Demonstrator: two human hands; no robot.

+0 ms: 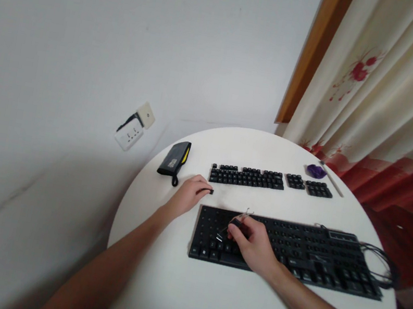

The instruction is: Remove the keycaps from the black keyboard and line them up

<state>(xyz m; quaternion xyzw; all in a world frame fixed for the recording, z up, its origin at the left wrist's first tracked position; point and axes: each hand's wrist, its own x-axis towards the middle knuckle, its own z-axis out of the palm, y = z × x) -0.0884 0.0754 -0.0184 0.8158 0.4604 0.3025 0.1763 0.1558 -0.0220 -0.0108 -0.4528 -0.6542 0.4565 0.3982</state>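
A black keyboard (pixel 313 275) lies across the table; bare key sockets show over much of its upper part, while keycaps sit along its lower-left rows. My right hand (pixel 255 242) is over the left half of the keyboard, fingers closed around a keycap puller (pixel 234 223) with thin metal wires. Beyond the keyboard's upper left corner, my left hand (pixel 189 194) pinches a small black keycap (pixel 211 191) just above or on the tabletop. Behind it, detached black keycaps (pixel 247 177) are laid out in rows.
The round white table (pixel 155 293) stands against a wall with a socket (pixel 129 134). A dark case (pixel 174 158) lies back left. More keycaps (pixel 318 189), a purple crumpled item (pixel 316 171) and a pale stick (pixel 332 180) lie back right. The coiled cable (pixel 382 263) is at the right edge.
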